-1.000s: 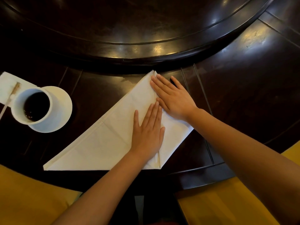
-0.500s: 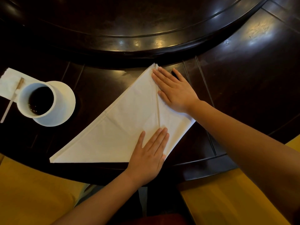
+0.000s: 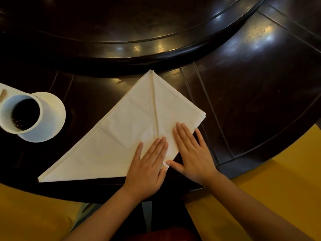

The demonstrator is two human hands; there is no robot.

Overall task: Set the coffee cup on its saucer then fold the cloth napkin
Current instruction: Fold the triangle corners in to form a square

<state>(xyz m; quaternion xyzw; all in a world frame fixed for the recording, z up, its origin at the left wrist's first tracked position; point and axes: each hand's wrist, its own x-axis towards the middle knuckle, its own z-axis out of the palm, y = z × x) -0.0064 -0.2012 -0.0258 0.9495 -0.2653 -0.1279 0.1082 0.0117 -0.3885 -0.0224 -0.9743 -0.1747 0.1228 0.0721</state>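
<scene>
Both hands lie flat with fingers straight, pressing the napkin (image 3: 132,129) rather than pinching it. On the left hand (image 3: 147,168) the fingers are held close together and the palm sits over the cloth's near edge; the right hand (image 3: 192,153) has its fingers slightly spread, fingertips on the folded flap and thumb reaching toward the left hand at the cloth's near corner. The two hands sit just beside each other, nearly touching.

Under them the white napkin is spread on a dark, glossy wooden table (image 3: 251,94), folded into a long triangle with its right part turned up along a crease that runs to a point at the far side. That point almost meets the raised round centre piece (image 3: 130,20) of the table, which catches a few soft highlights. Off to the left, well apart from the napkin, the cup (image 3: 21,114) of dark coffee stands on its saucer (image 3: 53,117), with a paper packet (image 3: 5,92) just behind it at the picture's edge. Yellow seat cushions (image 3: 271,185) show on either side below the table's rim.

Half a second back the right hand was up near the far point of the fold; it has since slid down the flap toward the near corner, next to the left hand, which has barely shifted.
</scene>
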